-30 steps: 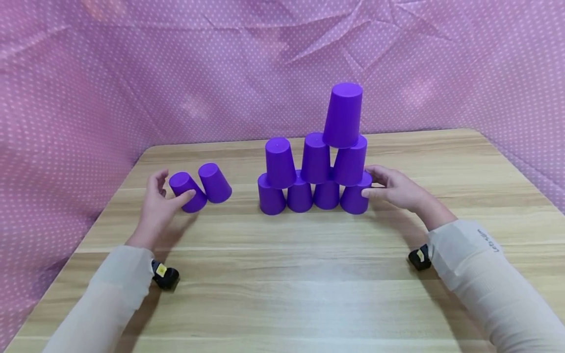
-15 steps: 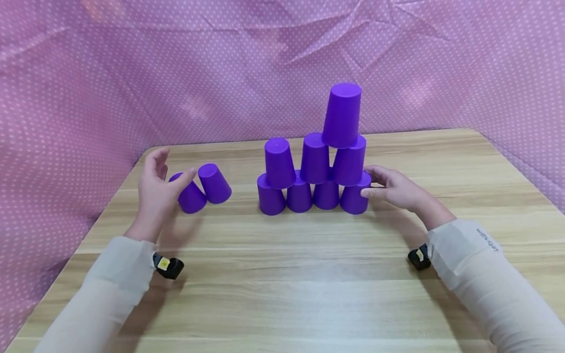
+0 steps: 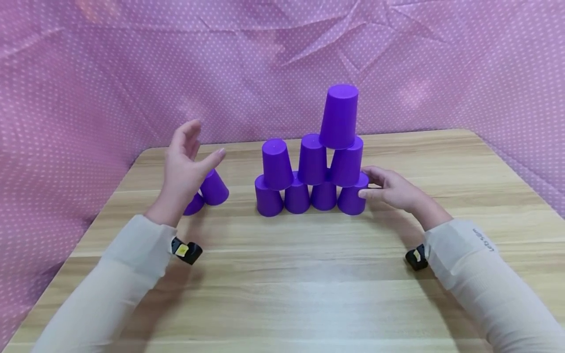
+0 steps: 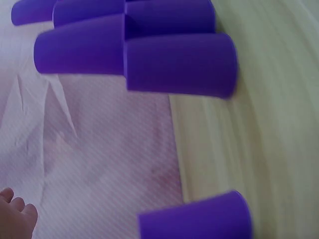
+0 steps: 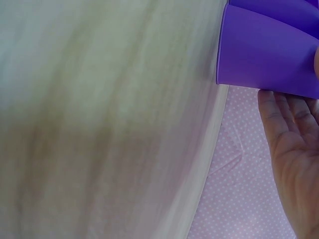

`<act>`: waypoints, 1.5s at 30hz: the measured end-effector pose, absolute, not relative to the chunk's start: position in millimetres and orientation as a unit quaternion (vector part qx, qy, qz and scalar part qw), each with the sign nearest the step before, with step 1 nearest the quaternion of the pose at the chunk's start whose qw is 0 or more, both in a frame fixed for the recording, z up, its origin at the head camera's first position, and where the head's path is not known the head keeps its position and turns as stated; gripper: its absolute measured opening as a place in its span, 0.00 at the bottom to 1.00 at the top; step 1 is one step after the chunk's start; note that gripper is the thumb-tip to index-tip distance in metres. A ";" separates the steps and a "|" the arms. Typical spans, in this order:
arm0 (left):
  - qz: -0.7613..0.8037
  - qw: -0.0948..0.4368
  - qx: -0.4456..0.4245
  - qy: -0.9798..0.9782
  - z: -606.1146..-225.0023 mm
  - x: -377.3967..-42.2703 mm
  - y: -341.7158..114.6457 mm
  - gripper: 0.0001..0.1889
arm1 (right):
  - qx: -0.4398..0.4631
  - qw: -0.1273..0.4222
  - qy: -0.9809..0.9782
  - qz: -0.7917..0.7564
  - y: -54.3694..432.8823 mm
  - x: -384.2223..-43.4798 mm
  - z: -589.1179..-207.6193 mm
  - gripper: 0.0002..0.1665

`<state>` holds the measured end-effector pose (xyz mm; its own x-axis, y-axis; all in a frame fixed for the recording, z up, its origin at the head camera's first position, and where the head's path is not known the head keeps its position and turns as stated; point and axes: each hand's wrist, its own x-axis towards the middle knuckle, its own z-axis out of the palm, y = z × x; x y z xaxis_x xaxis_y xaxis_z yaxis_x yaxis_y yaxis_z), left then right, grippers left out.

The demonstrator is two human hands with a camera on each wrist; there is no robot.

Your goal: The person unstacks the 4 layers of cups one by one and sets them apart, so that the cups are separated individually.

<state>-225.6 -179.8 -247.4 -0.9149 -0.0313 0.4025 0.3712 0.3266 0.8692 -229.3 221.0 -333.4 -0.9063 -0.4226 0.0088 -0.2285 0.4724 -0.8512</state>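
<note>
On the wooden table (image 3: 282,284), a purple cup stack (image 3: 312,164) in rows of four, three, one. Top cup (image 3: 339,117) seemingly off-centre, weighted towards the right-hand support; liable to tip. Lightly pinched round the end base cup (image 3: 350,200), right hand (image 3: 392,190); risk of collapse from any jerk there. Near two loose cups (image 3: 215,189), left hand (image 3: 185,162) spread wide, gripping nothing; danger of knocking the stack's near side on a careless swing.

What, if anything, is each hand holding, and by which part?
The right hand holds the rightmost bottom cup by its side wall; the left hand holds nothing.
</note>
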 end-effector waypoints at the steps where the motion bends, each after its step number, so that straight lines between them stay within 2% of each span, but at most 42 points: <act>1: -0.571 0.174 -0.114 -0.794 -244.8 -226.2 -175.5 0.38 | -0.193 0.102 0.852 -0.477 221.0 -229.3 -333.8 0.31; 16: -0.603 0.132 -0.203 -0.760 -218.0 -229.6 -112.6 0.37 | -0.195 0.099 0.850 -0.479 220.7 -228.8 -333.4 0.31; 24: -0.604 0.090 -0.232 -0.757 -208.8 -228.3 -78.2 0.38 | -0.190 0.104 0.848 -0.484 220.8 -228.2 -332.6 0.31; 31: -0.584 0.089 -0.245 -0.769 -209.2 -230.0 -55.3 0.38 | -0.184 0.109 0.847 -0.487 221.0 -227.5 -333.9 0.31; 45: -0.549 0.047 -0.235 -0.801 -209.1 -238.5 -22.8 0.42 | -0.195 0.096 0.847 -0.486 219.5 -228.6 -334.0 0.30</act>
